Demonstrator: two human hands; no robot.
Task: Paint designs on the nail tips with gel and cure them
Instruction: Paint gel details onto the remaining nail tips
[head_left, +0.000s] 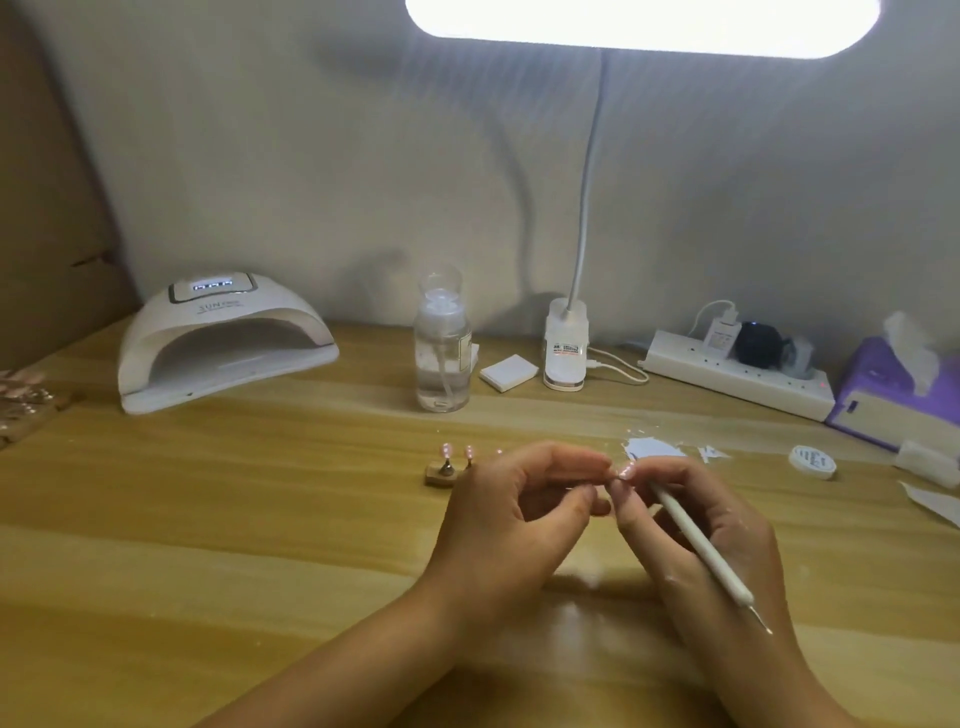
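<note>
Both forearms enter from the lower edge and meet above the bench, near its middle.

Left hand: fingers curled, thumb and forefinger narrowed to a pinch on a pink nail tip. The tip is held clear of the bench, at the point where the fingertips of the two hands meet.

Right hand: fingers curled round a white pen tool, whose shaft lies across the hand with its thin metal point aimed back toward the camera. The forefinger tip touches the nail tip from below.

Just left of the left hand stands a small wooden stand carrying two more pink tips upright.

Rear of bench, left to right:
- white curing lamp, display lit, opening facing the camera
- clear pump bottle, partly filled
- white pad
- clip base of a desk lamp, its lit head at the top of the view
- power strip with plugs inserted
- purple tissue box

Paper scraps lie just beyond the right hand. A small round pot sits further right, well apart from the hands; its label is too small to read.
</note>
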